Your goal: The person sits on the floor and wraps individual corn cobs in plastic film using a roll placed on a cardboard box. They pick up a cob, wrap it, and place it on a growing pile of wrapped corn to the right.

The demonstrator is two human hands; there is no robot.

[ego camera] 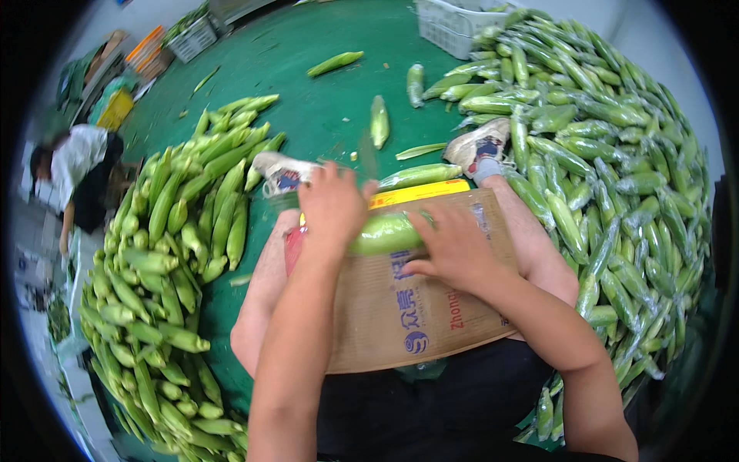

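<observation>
A green ear of corn in its husk (pixel 387 234), glossy as if under clear film, lies across a printed cardboard sheet (pixel 369 323) on my lap. My right hand (pixel 456 245) spreads its fingers and thumb around the ear's right end, apparently touching it. My left hand (pixel 335 199) is blurred above the ear's left end, fingers bent; whether it grips anything is hidden. A yellow printed box or strip (pixel 421 193) shows along the cardboard's far edge. Just beyond it lies another ear of corn (pixel 421 175).
Unwrapped corn is heaped (pixel 167 277) on my left. A large pile of film-wrapped corn (pixel 612 167) rises on my right, near a white plastic crate (pixel 456 29). Loose ears (pixel 379 122) lie on the green floor (pixel 288 69). Another person (pixel 84 167) bends at far left.
</observation>
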